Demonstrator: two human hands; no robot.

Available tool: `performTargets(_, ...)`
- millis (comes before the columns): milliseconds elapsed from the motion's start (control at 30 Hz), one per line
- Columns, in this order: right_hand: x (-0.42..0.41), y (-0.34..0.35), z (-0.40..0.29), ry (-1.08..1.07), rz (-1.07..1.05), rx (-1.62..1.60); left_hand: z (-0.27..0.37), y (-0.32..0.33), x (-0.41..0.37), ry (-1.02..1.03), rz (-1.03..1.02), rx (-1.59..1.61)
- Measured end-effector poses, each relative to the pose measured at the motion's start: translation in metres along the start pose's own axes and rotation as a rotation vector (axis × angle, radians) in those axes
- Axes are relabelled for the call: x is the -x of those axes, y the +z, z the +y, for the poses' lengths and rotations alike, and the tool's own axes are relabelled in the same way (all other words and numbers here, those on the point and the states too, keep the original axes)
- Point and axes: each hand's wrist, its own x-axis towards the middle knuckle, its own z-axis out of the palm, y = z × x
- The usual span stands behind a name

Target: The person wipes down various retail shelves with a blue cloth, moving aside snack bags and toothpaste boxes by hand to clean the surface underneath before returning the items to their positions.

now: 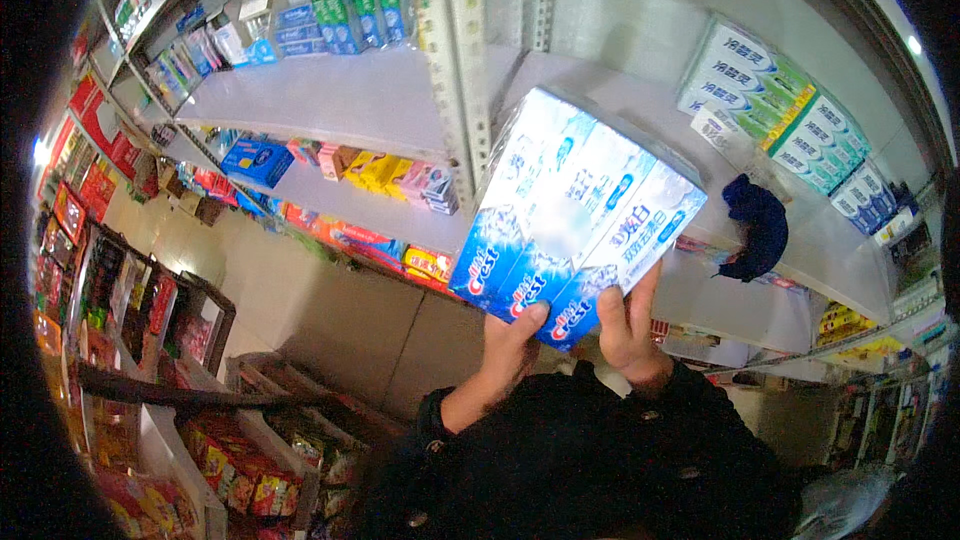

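Observation:
A shrink-wrapped block of Crest toothpaste boxes (577, 217), blue and white, is held up in front of me between both hands. My left hand (514, 337) grips its lower left edge, thumb on the printed face and the other fingers hidden beneath. My right hand (630, 322) grips the lower right side, its thumb at the front near the corner. Behind the block runs a white metal shelf (585, 75). A dark blue cloth (754, 229) lies on that shelf, to the right of the block.
Stacked toothpaste boxes (780, 105) stand at the right of the shelf. Toothpaste packs (360, 11) sit on the left shelf (315, 97), past a perforated upright (454, 67). Lower left are racks of packaged goods (240, 457) beside the tiled floor (360, 337). A clear plastic bag (847, 499) lies lower right.

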Motion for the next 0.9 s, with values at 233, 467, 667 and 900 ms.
performTargets(233, -0.075, -0.164, -0.046, -0.414, 0.175, 1.387, 0.031, 0.041, -0.046, 0.132, -0.01, -0.131)
performTargets(467, -0.097, -0.245, -0.012, -0.062, 0.073, 1.422, 0.019, 0.042, -0.096, -0.004, -0.009, -0.085)
performTargets(667, -0.146, -0.157, -0.074, -0.345, 0.172, 0.751, 0.027, 0.056, -0.088, -0.027, -0.04, -0.019)
performTargets(900, -0.207, -0.053, -0.032, -0.272, -0.365, 1.343, 0.031, 0.06, -0.078, -0.205, -0.107, 0.035)
